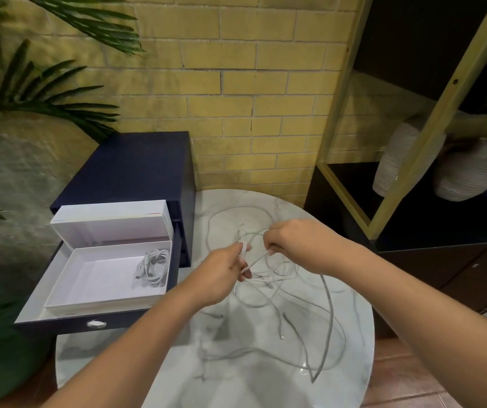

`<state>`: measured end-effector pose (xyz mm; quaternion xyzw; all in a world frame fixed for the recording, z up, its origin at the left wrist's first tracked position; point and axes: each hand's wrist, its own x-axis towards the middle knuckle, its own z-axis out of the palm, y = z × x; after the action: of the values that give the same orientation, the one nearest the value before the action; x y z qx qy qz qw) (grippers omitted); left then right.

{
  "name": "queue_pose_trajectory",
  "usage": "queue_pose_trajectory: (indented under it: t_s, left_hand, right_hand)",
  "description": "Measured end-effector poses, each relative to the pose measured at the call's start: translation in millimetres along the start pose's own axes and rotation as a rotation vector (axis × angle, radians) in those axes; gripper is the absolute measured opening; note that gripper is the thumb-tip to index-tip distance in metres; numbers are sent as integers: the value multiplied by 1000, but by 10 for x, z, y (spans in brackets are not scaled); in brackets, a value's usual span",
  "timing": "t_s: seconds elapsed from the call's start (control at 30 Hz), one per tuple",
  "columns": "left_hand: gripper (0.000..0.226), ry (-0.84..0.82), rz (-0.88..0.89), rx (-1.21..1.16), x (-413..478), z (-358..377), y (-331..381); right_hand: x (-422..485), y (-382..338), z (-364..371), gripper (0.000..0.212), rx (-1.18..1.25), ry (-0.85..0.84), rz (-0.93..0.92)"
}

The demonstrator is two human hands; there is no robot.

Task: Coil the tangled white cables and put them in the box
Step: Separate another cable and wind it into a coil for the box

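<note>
Cables (331,316) sprawl toward the lower-right edge of your desk (177,363); your left hand (221,275) and right hand (292,240) each pinch strands; box (98,278) sits open centre-left.

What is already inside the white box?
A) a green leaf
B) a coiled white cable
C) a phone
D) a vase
B: a coiled white cable lies in the right part of the white box, while the tangled cables are out over the table, gripped by the left hand and pinched by the right hand.
</note>
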<state>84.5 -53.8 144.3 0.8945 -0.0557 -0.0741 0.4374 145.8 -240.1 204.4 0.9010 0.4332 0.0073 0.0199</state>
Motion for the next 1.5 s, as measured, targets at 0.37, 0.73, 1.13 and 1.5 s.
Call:
queue_pose_trajectory:
  t_s: [0.37, 0.73, 1.13, 1.5]
  left_hand:
    - [25, 7, -5, -47, -50, -32, 163]
    - [32, 30, -113, -819, -74, -82, 392]
    - [31, 114, -34, -1223, -20, -212, 555]
    - [37, 325, 7, -493, 69, -95, 299]
  right_hand:
    - [66, 193, 69, 15, -238, 354, -147]
    - [125, 98, 346, 16, 511, 227, 107]
    - [-27, -169, 672, 28, 1002, 106, 385]
    - [16, -425, 76, 24, 499, -277, 129]
